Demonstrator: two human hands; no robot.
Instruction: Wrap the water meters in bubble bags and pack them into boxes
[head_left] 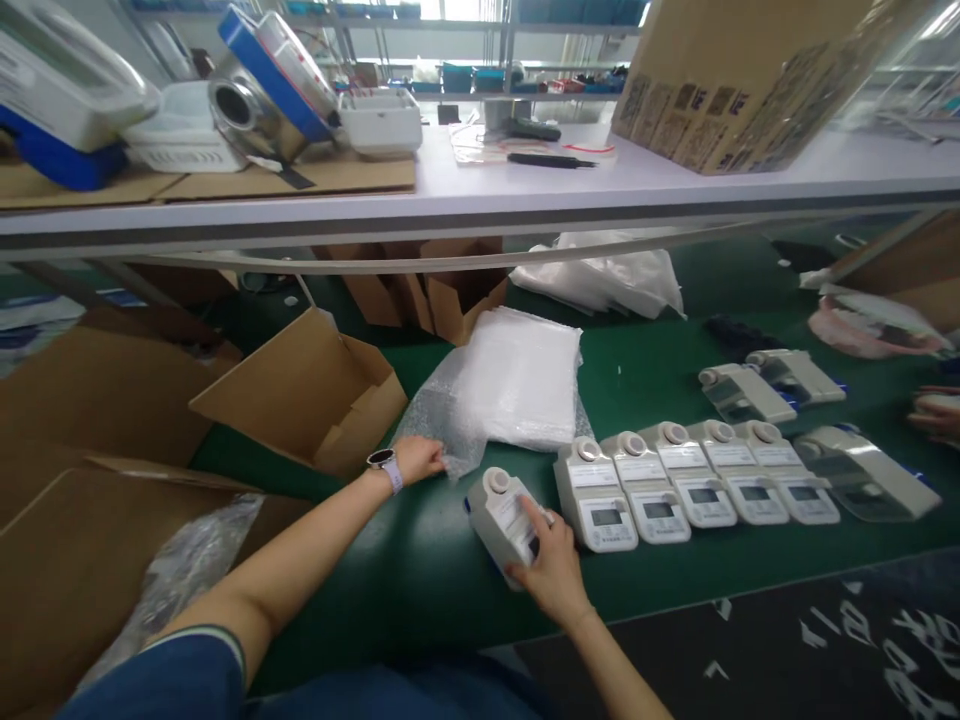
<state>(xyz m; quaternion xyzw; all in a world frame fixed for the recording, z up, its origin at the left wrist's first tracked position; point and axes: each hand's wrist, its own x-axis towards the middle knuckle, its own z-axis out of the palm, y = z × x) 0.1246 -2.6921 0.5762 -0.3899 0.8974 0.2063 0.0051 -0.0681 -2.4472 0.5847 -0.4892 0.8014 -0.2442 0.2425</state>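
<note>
My left hand (pixel 420 460), with a watch on its wrist, has its fingers closed on the near corner of a clear bubble wrap bag (pixel 452 425). Beside and partly over that bag lies a stack of white bubble wrap bags (pixel 525 375). My right hand (pixel 553 568) is wrapped round the lower part of a white meter (pixel 499 510), which lies tilted on the green table and is partly hidden by my fingers. Right of it, several like meters (pixel 652 490) stand side by side in a row, with round knobs at the top and small grey displays.
Open cardboard boxes (pixel 307 390) stand at the left, one with clear plastic inside. More meters (pixel 870 470) lie on their sides at the right, near another person's hand (pixel 937 412). A raised shelf (pixel 450 205) crosses the back, bearing instruments and a large carton (pixel 735 80).
</note>
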